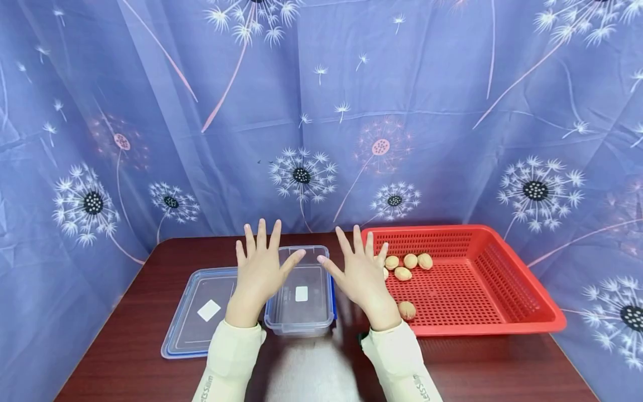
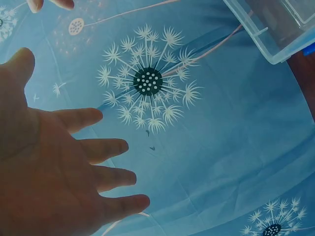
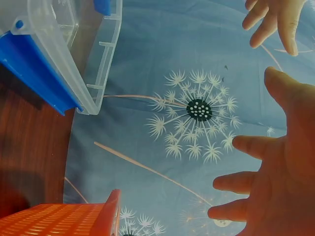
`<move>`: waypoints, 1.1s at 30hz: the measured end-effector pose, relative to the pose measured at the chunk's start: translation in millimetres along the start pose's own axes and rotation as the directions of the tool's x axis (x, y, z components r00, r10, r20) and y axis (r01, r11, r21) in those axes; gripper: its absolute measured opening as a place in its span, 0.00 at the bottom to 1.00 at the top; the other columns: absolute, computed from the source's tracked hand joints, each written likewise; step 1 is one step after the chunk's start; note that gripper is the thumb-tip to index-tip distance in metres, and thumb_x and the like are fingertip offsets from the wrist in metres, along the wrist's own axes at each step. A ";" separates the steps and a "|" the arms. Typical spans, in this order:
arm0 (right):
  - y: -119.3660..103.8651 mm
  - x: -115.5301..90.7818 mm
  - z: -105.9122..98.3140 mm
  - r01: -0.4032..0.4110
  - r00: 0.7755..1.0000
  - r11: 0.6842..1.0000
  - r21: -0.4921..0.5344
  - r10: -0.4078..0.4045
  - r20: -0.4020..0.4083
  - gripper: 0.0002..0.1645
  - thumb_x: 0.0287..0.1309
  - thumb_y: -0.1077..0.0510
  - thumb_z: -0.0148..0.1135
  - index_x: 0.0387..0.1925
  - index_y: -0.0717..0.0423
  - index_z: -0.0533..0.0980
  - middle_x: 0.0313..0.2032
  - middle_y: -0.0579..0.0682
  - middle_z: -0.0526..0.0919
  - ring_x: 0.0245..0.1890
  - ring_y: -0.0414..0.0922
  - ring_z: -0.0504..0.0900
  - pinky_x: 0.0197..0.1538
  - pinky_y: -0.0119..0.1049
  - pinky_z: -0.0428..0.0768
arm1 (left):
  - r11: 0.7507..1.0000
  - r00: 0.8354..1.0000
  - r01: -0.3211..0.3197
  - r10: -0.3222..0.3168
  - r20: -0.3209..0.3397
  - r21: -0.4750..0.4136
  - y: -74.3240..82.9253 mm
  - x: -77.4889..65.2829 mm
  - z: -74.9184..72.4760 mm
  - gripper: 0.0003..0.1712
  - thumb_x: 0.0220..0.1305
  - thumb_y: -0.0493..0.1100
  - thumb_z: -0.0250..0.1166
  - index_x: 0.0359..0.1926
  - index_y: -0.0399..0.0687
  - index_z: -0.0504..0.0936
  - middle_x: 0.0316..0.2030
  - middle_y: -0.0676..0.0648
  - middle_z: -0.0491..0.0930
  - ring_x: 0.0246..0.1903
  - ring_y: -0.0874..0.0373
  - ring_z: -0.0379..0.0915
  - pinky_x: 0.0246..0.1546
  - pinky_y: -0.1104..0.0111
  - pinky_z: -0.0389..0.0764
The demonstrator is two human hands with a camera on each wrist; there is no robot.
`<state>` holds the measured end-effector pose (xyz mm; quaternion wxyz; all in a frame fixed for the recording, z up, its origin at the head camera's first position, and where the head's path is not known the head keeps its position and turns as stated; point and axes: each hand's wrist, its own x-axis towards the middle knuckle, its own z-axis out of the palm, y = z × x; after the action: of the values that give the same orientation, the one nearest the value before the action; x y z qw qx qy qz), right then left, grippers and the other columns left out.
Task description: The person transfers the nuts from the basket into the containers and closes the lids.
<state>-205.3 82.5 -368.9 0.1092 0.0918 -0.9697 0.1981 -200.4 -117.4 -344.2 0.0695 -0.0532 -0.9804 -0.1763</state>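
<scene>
Both hands are raised with fingers spread and hold nothing. In the head view the left hand (image 1: 261, 273) is between a flat clear lid with a blue seal (image 1: 193, 321) and a clear plastic box (image 1: 300, 315). The right hand (image 1: 363, 276) overlaps the left end of a red plastic basket (image 1: 522, 279). Several walnuts (image 1: 410, 261) lie in the basket, some partly hidden behind the right hand. One walnut (image 1: 407, 310) sits apart near the front wall. The box has a white label (image 1: 301, 293) and a blue clasp on its right side.
The dark brown tabletop (image 1: 125, 329) carries the lid at left, the box in the middle and the basket at right. A blue curtain with dandelion prints (image 1: 326, 111) hangs right behind the table and along both sides.
</scene>
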 end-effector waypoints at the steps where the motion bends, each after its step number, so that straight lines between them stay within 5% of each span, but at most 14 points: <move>1: -0.2 0.2 -0.3 0.002 1.000 1.000 0.002 -0.002 -0.003 0.49 0.60 0.26 0.47 0.75 0.43 0.51 0.73 0.62 0.48 0.70 0.67 0.43 0.66 0.71 0.35 | 1.000 1.000 -0.003 0.003 -0.002 0.000 0.0 0.2 -0.2 0.51 0.65 0.71 0.48 0.76 0.49 0.43 0.74 0.35 0.36 0.71 0.35 0.19 0.67 0.38 0.29; 17: 4.3 1.5 -13.8 0.083 0.994 0.992 0.091 -0.076 -0.080 0.47 0.61 0.29 0.50 0.75 0.44 0.52 0.73 0.62 0.52 0.72 0.63 0.47 0.69 0.65 0.42 | 0.994 0.986 -0.103 0.096 -0.133 -0.048 -0.3 0.5 -2.1 0.44 0.67 0.67 0.50 0.74 0.48 0.54 0.73 0.35 0.47 0.72 0.36 0.28 0.68 0.39 0.32; 33: 11.9 3.0 -36.8 0.235 0.963 0.950 0.204 -0.200 -0.178 0.39 0.68 0.39 0.49 0.74 0.46 0.54 0.70 0.57 0.60 0.69 0.59 0.57 0.68 0.61 0.55 | 0.947 0.941 -0.252 0.192 -0.277 -0.199 -9.5 -3.2 -8.1 0.33 0.70 0.55 0.55 0.70 0.44 0.64 0.68 0.36 0.61 0.71 0.38 0.44 0.69 0.41 0.41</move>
<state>-204.4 107.7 -339.5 0.1946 0.1944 -0.9137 0.2992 -197.5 -129.4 -340.5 0.2074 -0.1488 -0.9238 -0.2855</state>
